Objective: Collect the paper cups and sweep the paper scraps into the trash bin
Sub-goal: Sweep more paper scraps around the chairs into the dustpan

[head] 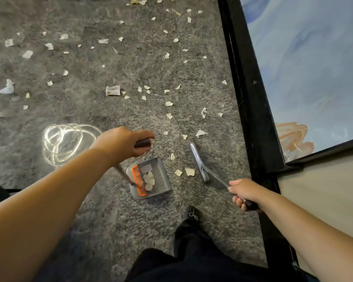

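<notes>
Left hand (122, 142) grips dustpan (151, 180) handle; right hand (244, 193) grips broom (199, 161), head seemingly up-down.

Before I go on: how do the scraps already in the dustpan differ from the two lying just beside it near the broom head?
The scraps in the dustpan are bunched together, touching, on the grey tray beside its orange comb; the two scraps beside it lie apart on the carpet, between the dustpan and the broom head. The dustpan ones look rounder, the loose two more angular. All are pale, small paper bits.
</notes>
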Available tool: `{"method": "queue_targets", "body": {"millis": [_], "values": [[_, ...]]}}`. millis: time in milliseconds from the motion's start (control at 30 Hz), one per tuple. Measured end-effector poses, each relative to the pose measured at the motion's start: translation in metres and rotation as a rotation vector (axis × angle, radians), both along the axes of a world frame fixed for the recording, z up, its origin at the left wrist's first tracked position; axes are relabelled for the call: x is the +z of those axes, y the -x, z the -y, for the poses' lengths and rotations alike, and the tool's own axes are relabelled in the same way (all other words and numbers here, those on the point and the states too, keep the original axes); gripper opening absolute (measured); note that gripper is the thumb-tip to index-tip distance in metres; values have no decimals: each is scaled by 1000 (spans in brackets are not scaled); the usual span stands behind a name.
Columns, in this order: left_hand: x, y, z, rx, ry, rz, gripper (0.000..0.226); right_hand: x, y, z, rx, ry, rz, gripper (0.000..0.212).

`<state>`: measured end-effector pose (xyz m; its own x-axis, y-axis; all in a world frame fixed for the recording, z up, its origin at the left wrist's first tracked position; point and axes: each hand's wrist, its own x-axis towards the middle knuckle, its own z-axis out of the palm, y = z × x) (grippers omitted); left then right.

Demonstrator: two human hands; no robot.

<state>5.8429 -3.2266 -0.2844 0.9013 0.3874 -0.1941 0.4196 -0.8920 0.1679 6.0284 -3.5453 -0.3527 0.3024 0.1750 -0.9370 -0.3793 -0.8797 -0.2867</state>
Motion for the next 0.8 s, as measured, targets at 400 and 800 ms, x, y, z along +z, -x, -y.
{"method": "queue_targets", "body": {"millis": [400, 800], "values": [[-3, -38, -24, -48, -40, 3, 39, -24, 43, -57, 115, -14, -88, 52], [-7, -7, -51, -81, 74, 97, 40, 10, 101, -93, 79, -82, -245, 43]]}}
